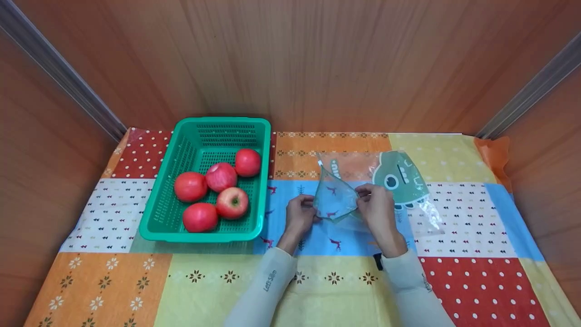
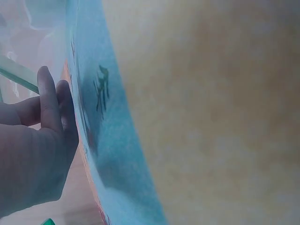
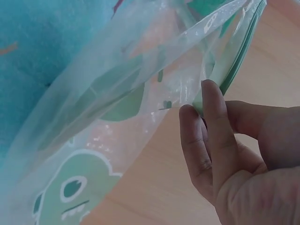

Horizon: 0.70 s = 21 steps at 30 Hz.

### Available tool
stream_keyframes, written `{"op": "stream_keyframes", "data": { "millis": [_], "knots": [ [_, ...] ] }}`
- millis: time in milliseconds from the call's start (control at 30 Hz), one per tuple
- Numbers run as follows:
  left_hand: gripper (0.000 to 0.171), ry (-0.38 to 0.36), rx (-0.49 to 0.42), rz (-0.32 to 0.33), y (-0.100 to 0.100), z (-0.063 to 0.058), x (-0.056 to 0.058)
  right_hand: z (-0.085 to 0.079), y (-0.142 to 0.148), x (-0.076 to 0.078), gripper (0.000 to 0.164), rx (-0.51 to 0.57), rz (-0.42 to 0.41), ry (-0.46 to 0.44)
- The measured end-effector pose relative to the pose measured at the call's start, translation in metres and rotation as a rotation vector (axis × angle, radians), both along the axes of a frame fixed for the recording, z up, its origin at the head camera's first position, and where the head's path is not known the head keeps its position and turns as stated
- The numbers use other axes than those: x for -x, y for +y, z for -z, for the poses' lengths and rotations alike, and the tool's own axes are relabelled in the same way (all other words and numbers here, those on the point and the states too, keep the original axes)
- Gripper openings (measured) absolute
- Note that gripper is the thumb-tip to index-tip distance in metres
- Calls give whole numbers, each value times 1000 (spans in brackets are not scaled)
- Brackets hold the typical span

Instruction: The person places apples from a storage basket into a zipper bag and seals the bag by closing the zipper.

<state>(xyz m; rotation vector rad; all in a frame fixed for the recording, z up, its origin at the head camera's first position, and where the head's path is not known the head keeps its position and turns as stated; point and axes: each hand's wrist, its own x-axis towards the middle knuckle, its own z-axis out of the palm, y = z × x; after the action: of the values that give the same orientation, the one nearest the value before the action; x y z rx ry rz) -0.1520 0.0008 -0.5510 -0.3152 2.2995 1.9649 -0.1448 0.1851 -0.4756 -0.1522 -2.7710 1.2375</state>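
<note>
A clear plastic zip bag [image 1: 401,179] with a green one-eyed monster print lies on the cloth, its green-edged mouth spread apart toward the person. My left hand [image 1: 299,215] pinches the left side of that mouth between thumb and fingers. On the opposite side, my right hand [image 1: 379,209] pinches the mouth's edge. A white slider sits at the far corner of the bag. In the right wrist view, the green zip strip [image 3: 241,51] runs up from the thumb and fingertips. Only cloth pattern shows through the mouth.
Left of the hands stands a green plastic basket [image 1: 204,237] with several red apples [image 1: 221,177] inside. A patchwork tablecloth [image 1: 336,277] covers the table. Wood-grain panels [image 1: 317,63] close off the back and both sides. Orange cloth [image 1: 494,156] bunches at the right back corner.
</note>
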Motion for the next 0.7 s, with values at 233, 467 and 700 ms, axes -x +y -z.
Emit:
{"op": "stream_keyframes", "data": {
  "millis": [233,467,700],
  "knots": [
    [31,13,23,14,-1,0,-2,5,-3,-1,20,25,-1,6],
    [36,4,-21,29,0,-2,-4,5,-5,-4,21,57,5,-2],
    [35,25,-24,30,1,-3,-5,3,-5,-5,22,4,-4,30]
  ]
}}
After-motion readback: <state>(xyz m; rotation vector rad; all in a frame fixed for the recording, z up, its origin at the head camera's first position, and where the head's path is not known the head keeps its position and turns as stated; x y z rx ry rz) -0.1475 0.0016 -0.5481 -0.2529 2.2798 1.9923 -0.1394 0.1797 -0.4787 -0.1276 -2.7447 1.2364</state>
